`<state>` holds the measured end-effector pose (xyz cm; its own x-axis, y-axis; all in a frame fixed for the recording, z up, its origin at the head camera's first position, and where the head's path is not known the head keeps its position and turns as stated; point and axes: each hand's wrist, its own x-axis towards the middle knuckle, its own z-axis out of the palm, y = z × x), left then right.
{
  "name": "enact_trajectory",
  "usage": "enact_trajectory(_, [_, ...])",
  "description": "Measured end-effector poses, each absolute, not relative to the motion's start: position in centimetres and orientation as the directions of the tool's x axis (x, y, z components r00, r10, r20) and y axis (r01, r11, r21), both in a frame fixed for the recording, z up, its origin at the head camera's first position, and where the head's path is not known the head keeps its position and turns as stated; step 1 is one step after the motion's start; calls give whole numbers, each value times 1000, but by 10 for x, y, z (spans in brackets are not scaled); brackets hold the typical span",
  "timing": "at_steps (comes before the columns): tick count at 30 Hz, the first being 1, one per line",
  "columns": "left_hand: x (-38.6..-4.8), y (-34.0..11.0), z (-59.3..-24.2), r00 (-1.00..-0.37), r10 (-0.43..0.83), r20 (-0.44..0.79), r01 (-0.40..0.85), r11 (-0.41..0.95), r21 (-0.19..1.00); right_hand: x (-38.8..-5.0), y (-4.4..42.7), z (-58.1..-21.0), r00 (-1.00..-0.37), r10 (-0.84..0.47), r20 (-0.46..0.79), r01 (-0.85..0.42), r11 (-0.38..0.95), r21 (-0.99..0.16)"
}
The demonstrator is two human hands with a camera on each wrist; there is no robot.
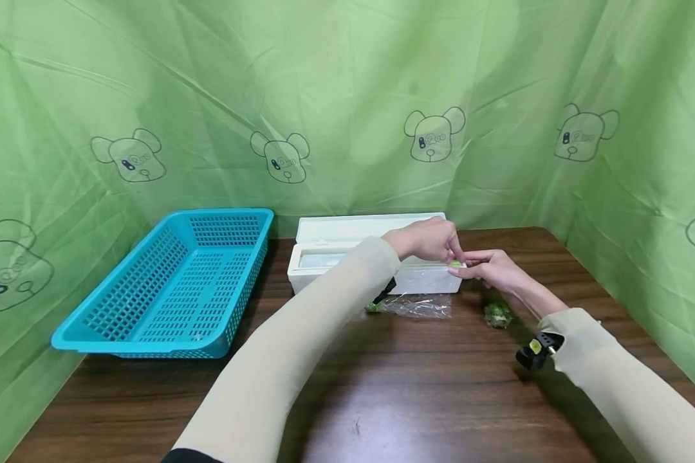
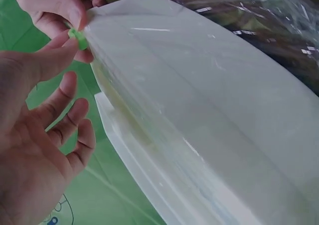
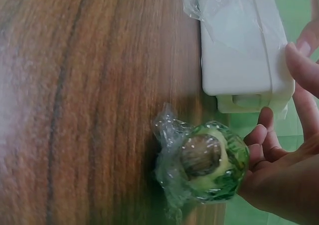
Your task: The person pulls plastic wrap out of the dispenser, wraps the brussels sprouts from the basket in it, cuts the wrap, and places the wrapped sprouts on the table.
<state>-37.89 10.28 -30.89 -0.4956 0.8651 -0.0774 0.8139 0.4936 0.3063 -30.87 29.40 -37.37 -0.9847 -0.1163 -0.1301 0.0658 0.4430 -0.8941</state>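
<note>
A white cling film dispenser (image 1: 425, 280) lies on the table with its lid raised at the back. At its right end my left hand (image 1: 430, 238) pinches a small green slider (image 2: 78, 38) between thumb and index finger, the other fingers loosely bent. My right hand (image 1: 496, 267) grips the same end of the dispenser with thumb and fingers. Clear film (image 1: 423, 305) hangs over the dispenser's front onto the table. Below my right wrist sits a film-wrapped avocado half (image 3: 212, 160), its pit showing. Another green item (image 1: 373, 308) is mostly hidden by my left forearm.
A blue perforated basket (image 1: 234, 321) stands at the left of the dark wooden table (image 1: 417, 399). Green curtain (image 1: 347, 77) with printed bear heads encloses the back and sides. My left forearm crosses in front of the dispenser.
</note>
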Motion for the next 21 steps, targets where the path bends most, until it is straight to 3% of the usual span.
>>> enact_trajectory(10, [-384, 91, -313, -461, 884, -81, 825, 460, 329, -310, 295, -372, -983, -127, -134, 57, 478, -877])
enact_trajectory(21, [-387, 69, -312, -472, 876, -94, 808, 473, 352, -311, 298, -371, -979, -166, -114, 6, 539, -842])
